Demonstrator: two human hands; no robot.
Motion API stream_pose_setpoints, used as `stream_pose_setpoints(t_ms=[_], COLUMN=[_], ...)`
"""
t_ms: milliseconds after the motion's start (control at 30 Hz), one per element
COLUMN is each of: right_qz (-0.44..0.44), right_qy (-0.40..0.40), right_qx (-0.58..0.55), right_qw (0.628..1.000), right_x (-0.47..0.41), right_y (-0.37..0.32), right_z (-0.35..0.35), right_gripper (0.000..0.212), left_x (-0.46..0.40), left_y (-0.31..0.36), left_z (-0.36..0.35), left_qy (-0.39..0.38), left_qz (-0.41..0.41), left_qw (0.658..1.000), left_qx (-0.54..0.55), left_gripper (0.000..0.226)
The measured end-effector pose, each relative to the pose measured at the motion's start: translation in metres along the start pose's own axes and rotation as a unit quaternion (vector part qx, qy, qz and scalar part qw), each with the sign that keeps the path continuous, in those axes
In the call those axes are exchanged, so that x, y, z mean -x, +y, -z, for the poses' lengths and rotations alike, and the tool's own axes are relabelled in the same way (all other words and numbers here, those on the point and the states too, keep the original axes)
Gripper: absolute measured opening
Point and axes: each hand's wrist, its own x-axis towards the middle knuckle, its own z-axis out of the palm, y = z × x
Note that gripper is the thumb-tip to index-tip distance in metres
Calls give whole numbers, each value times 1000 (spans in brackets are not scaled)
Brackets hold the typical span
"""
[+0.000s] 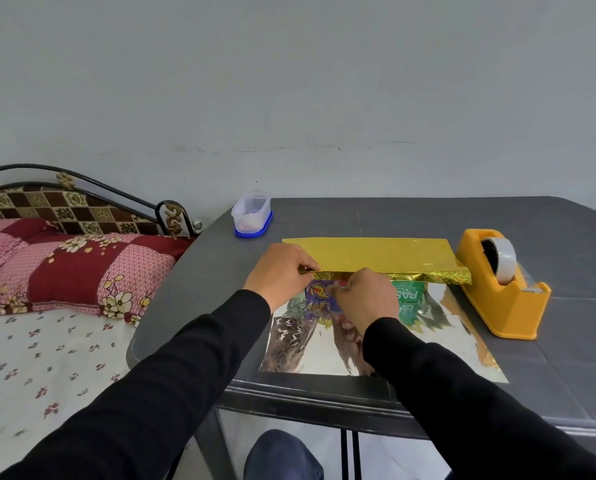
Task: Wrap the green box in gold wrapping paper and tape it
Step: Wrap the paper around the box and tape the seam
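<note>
Pinching the folded far edge of the gold wrapping paper (376, 252), the left hand (279, 271) and right hand (365, 296) pull it over the green box (407, 294) — centre of the table (462, 216), tape dispenser (501, 282) at 3 o'clock. The slippery foil may slide or crease — uneven pulling would skew it.

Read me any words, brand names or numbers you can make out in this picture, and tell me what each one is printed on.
"RAS": large white letters on the green box, cut off by the right hand and the gold wrapping paper; the rest of the word is hidden.
Second line of white letters lower on the green box: too blurred to read.
Purple panel with a flame-like emblem on the box: no readable text.
Tape dispenser and plastic container: no text visible.
</note>
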Motion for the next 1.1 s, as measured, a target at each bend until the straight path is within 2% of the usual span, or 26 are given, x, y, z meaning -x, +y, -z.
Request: stream_pose_setpoints(t_ms=[167, 267, 500, 567, 667, 767, 867, 967, 1033, 1100], right_qz=[55, 77, 79, 61, 51, 60, 32, -6, -67, -142], right_qy=[34, 40, 0, -4, 34, 98, 163, 239, 216, 139], right_qx=[2, 40, 126, 73, -37, -77, -90, -43, 2, -14], right_qw=[998, 995, 989, 995, 997, 990, 982, 970, 974, 980], right_x=[-1, 2, 6, 8, 15, 20, 25, 22, 16, 10], right_y=[-2, -1, 12, 19, 33, 56, 83, 111, 131, 145], right_z=[6, 5, 10, 21, 55, 96, 142, 175, 191, 204], right_gripper=[52, 54, 33, 39, 55, 50, 31, 14, 27, 37], left_x=[1, 2, 4, 6, 8, 4, -7, -19, -27, -36], left_y=[2, 3, 9, 17, 34, 59, 94, 130, 154, 178], left_z=[-1, 0, 1, 1, -2, -18, -45, -71, -87, -101], left_qy=[3, -2, 4, 16, 41, 44, 34, 19, 1, -21], left_qz=[5, 14, 27, 26, -1, -47, -98, -133, -142, -149], left_qw=[1000, 1000, 999, 996, 986, 987, 988, 987, 986, 985], left_qx=[2, 4, -30, -84, -161, -150, -112, -93, -90, -88], left_gripper=[23, 24, 24, 23, 21, 26, 35, 53, 67, 83])
